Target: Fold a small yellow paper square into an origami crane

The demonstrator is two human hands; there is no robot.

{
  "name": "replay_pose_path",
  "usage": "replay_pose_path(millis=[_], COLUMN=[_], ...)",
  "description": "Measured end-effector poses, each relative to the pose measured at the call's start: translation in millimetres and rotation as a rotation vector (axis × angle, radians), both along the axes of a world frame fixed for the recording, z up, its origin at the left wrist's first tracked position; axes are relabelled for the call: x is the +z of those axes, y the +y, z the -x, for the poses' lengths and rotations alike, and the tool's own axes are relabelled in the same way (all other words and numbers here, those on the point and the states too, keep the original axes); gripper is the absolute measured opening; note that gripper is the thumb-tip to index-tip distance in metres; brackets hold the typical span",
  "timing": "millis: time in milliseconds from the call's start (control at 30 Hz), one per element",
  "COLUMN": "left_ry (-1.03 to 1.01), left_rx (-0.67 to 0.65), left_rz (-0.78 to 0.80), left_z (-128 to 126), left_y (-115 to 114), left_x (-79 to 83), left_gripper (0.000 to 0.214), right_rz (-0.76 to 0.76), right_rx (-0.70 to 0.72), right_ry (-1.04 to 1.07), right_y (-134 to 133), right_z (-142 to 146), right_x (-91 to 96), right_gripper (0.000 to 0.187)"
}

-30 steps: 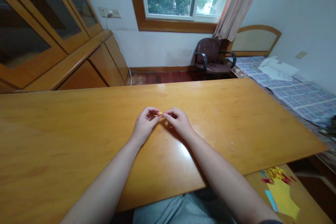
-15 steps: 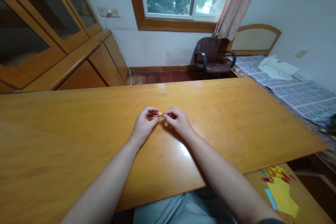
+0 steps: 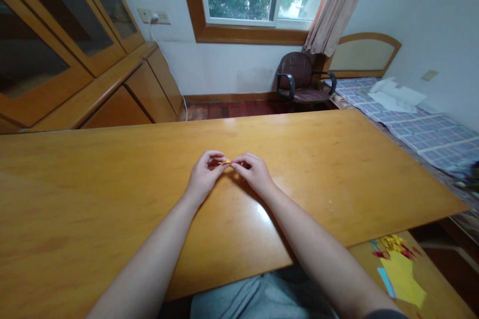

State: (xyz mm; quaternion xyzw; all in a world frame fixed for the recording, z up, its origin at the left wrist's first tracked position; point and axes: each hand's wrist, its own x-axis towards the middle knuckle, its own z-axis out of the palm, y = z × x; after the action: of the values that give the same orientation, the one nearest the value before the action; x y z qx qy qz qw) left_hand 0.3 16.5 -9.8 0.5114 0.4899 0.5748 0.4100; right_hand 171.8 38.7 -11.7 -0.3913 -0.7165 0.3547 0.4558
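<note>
A small, thin piece of yellow paper [image 3: 225, 162] is pinched between my hands, just above the middle of the wooden table [image 3: 112, 199]. My left hand [image 3: 205, 171] grips its left part, with thumb and fingers curled around it. From the other side, the thumb and forefinger of my right hand [image 3: 253, 171] press on its right end. The fingertips of both hands almost meet. Most of the paper is hidden by the fingers, and its exact shape is too small to make out.
On a lower surface at the bottom right lie yellow paper sheets [image 3: 404, 277], a light blue sheet [image 3: 386, 282] and a pile of small yellow and red pieces [image 3: 394, 244]. Beyond the table stand a brown armchair [image 3: 299, 77], a bed [image 3: 419, 127] and a glass-fronted cabinet [image 3: 105, 82].
Both hands have shifted very slightly to the left with the yellow paper, which now lies a little flatter between the fingers. The grip looks the same.
</note>
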Motion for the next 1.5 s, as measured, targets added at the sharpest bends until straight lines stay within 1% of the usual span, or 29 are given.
replay_pose_path(millis=[167,400,567,733,1000,1300,1500], left_ry=[0.043,0.028,0.118,0.151,0.126,0.010,0.001], left_rx=[-0.007,-0.018,-0.004,-0.032,-0.049,-0.022,-0.028], left_rz=[-0.007,-0.003,-0.033,-0.052,-0.050,-0.013,0.016], left_z=[0.4,0.5,2.7,3.5,1.1,-1.5,-2.3], left_y=[-1.6,-1.3,-1.2,-1.2,-2.3,-0.3,0.0], left_x=[-0.5,-2.8,-4.3,-7.5,-5.4,-0.2,-0.6], left_gripper=[0.036,0.039,0.034,0.027,0.026,0.027,0.032], right_rz=[-0.001,0.001,0.006,0.018,0.028,0.047,0.001], right_rx=[0.009,0.019,0.038,0.045,0.046,0.056,0.040], right_ry=[0.014,0.008,0.035,0.012,0.024,0.041,-0.003], right_y=[0.5,1.2,1.1,1.0,1.7,0.5,-0.3], right_z=[0.6,-0.4,-0.8,0.1,0.6,0.9,0.0], right_x=[-0.3,1.9,3.4,3.5,-0.7,1.9,3.8], right_gripper=[0.009,0.014,0.012,0.012,0.012,0.010,0.009])
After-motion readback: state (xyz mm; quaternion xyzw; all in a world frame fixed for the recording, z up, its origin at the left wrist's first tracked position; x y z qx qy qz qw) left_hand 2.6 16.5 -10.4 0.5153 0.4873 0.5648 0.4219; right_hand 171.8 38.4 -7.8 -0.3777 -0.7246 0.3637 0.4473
